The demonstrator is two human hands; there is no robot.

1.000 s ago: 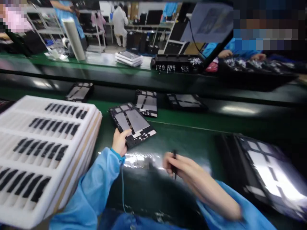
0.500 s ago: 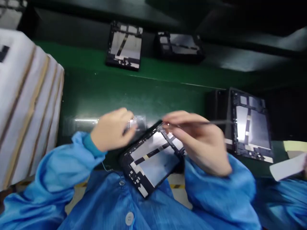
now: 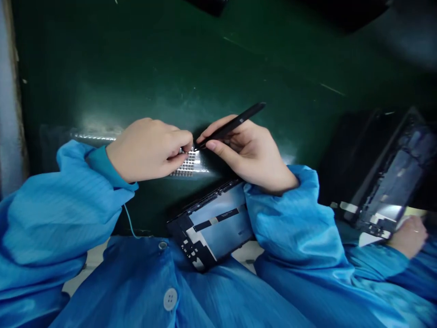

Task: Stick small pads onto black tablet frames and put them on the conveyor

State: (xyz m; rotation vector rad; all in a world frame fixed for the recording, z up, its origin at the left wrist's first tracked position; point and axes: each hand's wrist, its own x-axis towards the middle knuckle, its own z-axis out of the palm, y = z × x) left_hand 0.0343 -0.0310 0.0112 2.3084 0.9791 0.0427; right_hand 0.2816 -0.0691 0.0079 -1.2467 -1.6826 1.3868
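Though marks show (illegible), the black tool tilts.

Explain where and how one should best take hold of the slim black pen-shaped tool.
Probably pinch the black pen-shaped tool low on its narrow shaft, coming from the person's right: its tip points left toward the clear sheet with small silver squares; its other end juts right.

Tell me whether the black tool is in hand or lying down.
In hand: the right hand holds the black tool between thumb and fingers.
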